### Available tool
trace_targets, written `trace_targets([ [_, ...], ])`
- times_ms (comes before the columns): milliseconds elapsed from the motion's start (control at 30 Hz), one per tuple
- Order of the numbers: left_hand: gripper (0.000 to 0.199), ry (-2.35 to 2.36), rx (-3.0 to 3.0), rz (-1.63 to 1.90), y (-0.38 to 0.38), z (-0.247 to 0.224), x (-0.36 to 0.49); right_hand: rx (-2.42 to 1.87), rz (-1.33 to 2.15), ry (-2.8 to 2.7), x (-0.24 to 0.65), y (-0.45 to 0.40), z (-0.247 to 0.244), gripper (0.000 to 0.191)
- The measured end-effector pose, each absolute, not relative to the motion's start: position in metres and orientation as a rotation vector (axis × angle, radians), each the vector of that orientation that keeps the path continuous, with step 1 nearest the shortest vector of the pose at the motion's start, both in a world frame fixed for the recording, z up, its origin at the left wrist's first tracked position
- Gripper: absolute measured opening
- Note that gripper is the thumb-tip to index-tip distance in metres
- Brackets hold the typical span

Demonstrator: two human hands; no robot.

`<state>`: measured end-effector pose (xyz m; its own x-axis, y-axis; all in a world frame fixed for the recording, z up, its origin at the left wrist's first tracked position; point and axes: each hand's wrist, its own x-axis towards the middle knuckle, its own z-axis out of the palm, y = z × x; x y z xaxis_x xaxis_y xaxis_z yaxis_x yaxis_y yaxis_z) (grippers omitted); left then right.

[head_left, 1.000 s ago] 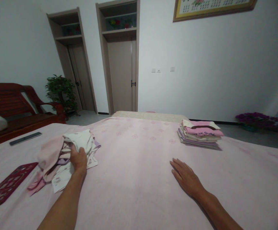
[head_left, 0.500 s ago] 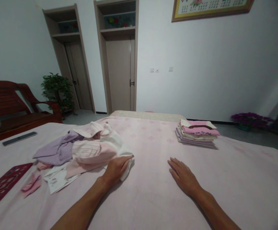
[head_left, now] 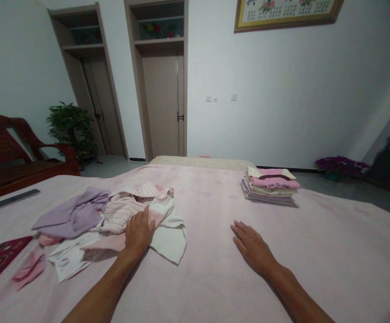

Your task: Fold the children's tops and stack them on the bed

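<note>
My left hand (head_left: 139, 231) rests on a loose heap of clothes, its fingers laid over a pink and striped garment (head_left: 123, 213) and its thumb apart. Right beside it, a white garment (head_left: 170, 240) spreads toward the middle of the bed. A lilac ribbed garment (head_left: 75, 213) forms the heap's left part, with a white printed piece (head_left: 72, 258) in front of it. My right hand (head_left: 253, 246) lies flat on the pale pink sheet (head_left: 208, 278), fingers outstretched, holding nothing. Beyond that hand stands a stack of folded clothes (head_left: 270, 188), pink on top.
On the left side lie a phone (head_left: 12, 200), a dark red patterned mat (head_left: 3, 260) and a small pink cloth (head_left: 30, 269). A wooden bench (head_left: 23, 166) and a leafy plant (head_left: 70, 130) stand past the bed. Purple flowers (head_left: 341, 166) are at the far right.
My left hand has let go of the white garment's edge and shifted left onto the heap. The white garment now lies more spread out. My right hand stays flat; the view has turned slightly right.
</note>
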<state>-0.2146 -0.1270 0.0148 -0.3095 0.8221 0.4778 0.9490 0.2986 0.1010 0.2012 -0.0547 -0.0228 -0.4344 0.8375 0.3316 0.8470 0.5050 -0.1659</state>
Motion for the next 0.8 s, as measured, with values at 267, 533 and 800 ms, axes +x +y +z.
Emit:
trace_targets([
  [267,0.035,-2.27,-1.977,-1.197,-0.125,0.018,-0.192,-1.393,-0.045,-2.383,0.2,-0.057,-0.021,0.048],
  [533,0.026,-1.725,-2.751,-1.572,-0.162,0.024,-0.104,-1.391,-0.02,-2.38,0.199,-0.058,-0.018,0.047],
  [800,0.031,-1.739,-2.24,-1.396,-0.142,0.032,-0.14,-1.375,-0.019,-2.369,0.199,-0.059,-0.018,0.045],
])
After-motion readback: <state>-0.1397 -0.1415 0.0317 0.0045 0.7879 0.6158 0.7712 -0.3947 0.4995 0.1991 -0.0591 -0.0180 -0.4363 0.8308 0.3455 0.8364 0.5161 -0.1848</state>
